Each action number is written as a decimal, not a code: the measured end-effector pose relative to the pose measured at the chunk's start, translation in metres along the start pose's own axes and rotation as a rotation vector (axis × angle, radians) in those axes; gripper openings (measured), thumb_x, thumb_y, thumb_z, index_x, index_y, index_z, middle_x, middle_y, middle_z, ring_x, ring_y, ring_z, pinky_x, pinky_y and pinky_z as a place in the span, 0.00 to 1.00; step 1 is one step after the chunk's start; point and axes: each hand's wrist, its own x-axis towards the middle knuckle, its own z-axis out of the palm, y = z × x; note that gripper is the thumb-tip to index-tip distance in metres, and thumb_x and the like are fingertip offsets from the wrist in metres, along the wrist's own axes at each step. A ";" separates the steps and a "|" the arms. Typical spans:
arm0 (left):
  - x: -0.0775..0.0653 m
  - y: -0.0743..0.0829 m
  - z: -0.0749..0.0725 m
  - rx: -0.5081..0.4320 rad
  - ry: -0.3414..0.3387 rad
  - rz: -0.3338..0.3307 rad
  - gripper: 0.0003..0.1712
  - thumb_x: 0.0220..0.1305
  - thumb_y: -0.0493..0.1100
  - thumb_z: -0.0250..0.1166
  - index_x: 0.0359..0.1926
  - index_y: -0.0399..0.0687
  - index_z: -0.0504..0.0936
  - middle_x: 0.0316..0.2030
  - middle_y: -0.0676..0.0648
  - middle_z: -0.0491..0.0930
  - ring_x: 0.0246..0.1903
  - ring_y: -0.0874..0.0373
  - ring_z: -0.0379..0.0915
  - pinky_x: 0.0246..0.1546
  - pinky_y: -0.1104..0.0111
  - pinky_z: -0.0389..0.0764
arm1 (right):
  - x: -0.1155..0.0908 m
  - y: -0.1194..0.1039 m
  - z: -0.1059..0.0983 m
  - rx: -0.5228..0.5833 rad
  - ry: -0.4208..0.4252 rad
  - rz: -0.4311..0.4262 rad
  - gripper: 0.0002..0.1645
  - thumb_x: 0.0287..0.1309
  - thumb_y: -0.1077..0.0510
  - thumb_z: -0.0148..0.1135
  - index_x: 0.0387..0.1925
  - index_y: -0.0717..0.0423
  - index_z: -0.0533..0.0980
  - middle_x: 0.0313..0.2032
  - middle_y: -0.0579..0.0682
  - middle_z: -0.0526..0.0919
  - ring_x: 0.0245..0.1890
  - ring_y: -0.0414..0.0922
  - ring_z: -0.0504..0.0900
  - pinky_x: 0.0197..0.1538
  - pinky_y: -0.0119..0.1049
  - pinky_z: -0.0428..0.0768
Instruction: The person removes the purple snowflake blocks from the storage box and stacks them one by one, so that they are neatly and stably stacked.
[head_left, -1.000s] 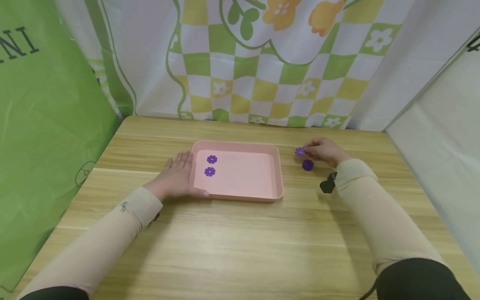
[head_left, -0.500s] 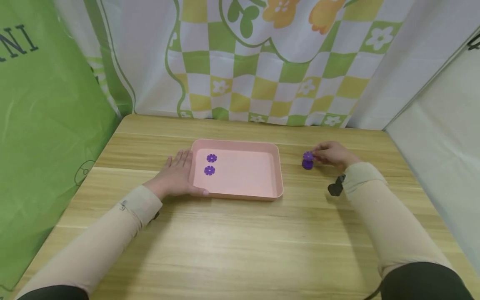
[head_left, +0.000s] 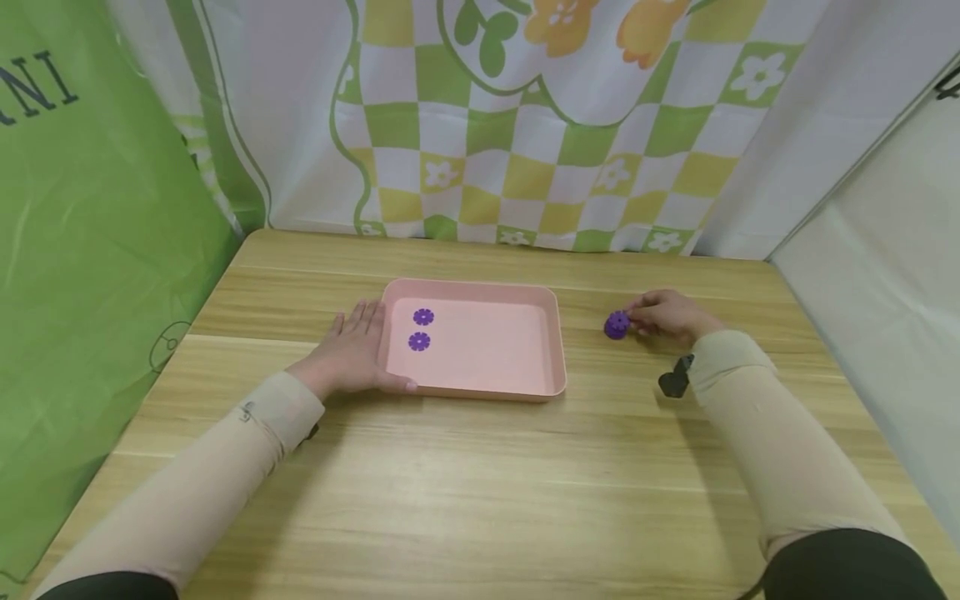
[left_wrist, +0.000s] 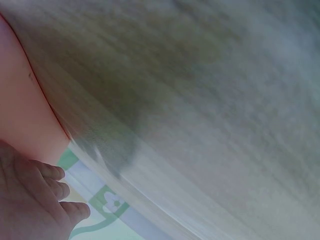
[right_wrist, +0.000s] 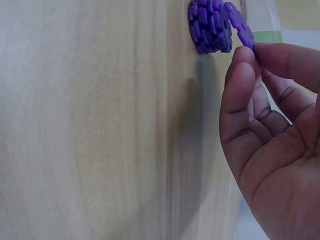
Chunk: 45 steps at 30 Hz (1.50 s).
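Observation:
My right hand (head_left: 667,315) pinches a purple notched disc (right_wrist: 240,24) between thumb and fingertips. In the right wrist view the disc is tilted at the top of a stack of purple discs (right_wrist: 207,26) on the table. My left hand (head_left: 351,350) lies against the left wall of a pink tray (head_left: 487,346), fingers straight along it and the thumb at the front rim. Two flat purple discs, a back one (head_left: 423,317) and a front one (head_left: 419,342), lie in the tray's left part. The left wrist view shows the hand's fingers beside the tray's outer wall (left_wrist: 30,100).
The wooden table (head_left: 480,483) reaches back to a checked, flowered curtain (head_left: 525,167). Green cloth (head_left: 90,250) hangs at the left, white cloth (head_left: 885,200) at the right. A black wrist camera (head_left: 675,379) hangs under the right sleeve.
My right hand has moved rightward and slightly toward me, bringing the pinched disc from behind the stack to over it, then down onto its top. The left hand and tray stay put.

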 end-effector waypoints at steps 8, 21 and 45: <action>0.001 0.000 -0.001 -0.004 -0.004 -0.003 0.90 0.42 0.86 0.67 0.79 0.29 0.30 0.80 0.30 0.30 0.79 0.35 0.22 0.75 0.42 0.28 | 0.002 0.003 0.000 -0.011 0.000 -0.002 0.18 0.77 0.68 0.47 0.57 0.84 0.67 0.32 0.44 0.80 0.31 0.34 0.79 0.38 0.24 0.81; 0.003 -0.001 -0.002 -0.004 -0.019 -0.013 0.91 0.40 0.87 0.67 0.79 0.29 0.29 0.80 0.31 0.29 0.79 0.37 0.20 0.75 0.43 0.28 | 0.001 0.003 0.000 -0.068 0.012 0.029 0.21 0.79 0.65 0.47 0.61 0.81 0.66 0.34 0.44 0.81 0.34 0.34 0.78 0.39 0.25 0.81; 0.003 -0.003 0.000 -0.002 -0.017 -0.015 0.91 0.41 0.87 0.67 0.79 0.29 0.30 0.80 0.32 0.30 0.79 0.37 0.21 0.76 0.43 0.29 | 0.001 0.005 0.001 -0.063 0.029 0.037 0.19 0.79 0.65 0.48 0.59 0.81 0.68 0.35 0.44 0.82 0.35 0.34 0.79 0.39 0.26 0.82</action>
